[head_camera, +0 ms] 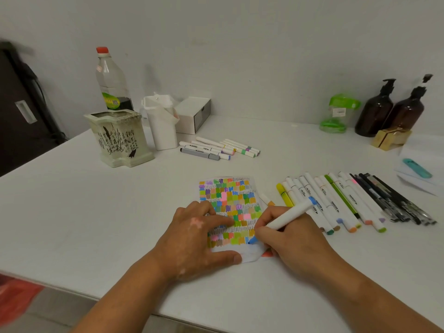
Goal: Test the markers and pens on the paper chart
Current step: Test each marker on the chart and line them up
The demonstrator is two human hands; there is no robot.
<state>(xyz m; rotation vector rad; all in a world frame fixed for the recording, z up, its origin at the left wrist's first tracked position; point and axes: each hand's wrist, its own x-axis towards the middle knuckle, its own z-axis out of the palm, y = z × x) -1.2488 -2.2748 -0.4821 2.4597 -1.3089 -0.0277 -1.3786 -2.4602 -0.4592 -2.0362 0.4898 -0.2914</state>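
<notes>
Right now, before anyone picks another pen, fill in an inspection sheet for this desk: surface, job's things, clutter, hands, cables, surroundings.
Surface: white table; the paper chart of coloured swatches lies flat on it.
Job's things: white marker with blue tip, tip on the chart's lower right; row of white markers and dark pens to the right; smaller marker group behind.
Clutter: cream ceramic pot with black script, clear plastic bottle with red cap, white plastic holder, white box, green-lidded jar, two brown pump bottles, gold box.
Hands: left hand presses flat on the chart; right hand grips the marker.
Cables: nothing seen.
Surroundings: white wall behind; dark cabinet at left.
</notes>
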